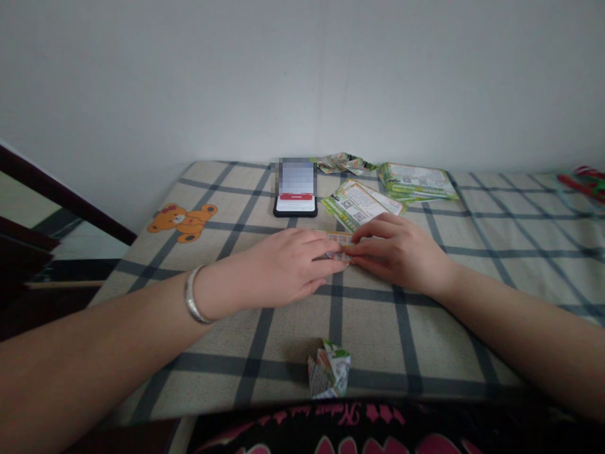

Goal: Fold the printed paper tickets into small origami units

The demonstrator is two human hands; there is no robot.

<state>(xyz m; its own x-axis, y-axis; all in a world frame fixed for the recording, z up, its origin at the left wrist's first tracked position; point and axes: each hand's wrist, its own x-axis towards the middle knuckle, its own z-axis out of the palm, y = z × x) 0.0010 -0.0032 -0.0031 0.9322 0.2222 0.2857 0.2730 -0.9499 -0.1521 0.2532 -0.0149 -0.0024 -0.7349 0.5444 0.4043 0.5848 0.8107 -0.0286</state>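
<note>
A small folded paper strip with orange print (339, 238) lies on the checked cloth, mostly covered by my fingers. My left hand (295, 261), palm down and wearing a silver bangle on the wrist, holds the strip's left part with its fingers reaching over it. From the other side my right hand (399, 255) pinches the right end, thumb and fingertips close together. The fingertips of both hands nearly meet over the paper. Nearer to me stands a folded piece of printed paper (329, 371), with pointed tips. Just beyond my right hand lie green-and-white leaflets (354, 203).
A phone (296, 205) with a lit screen lies near the wall. To its right are a crumpled or folded printed paper (347, 162) and a stack of leaflets (418, 180). A bear picture (182, 221) marks the left of the tablecloth (227, 337). A red object (586, 183) sits far right.
</note>
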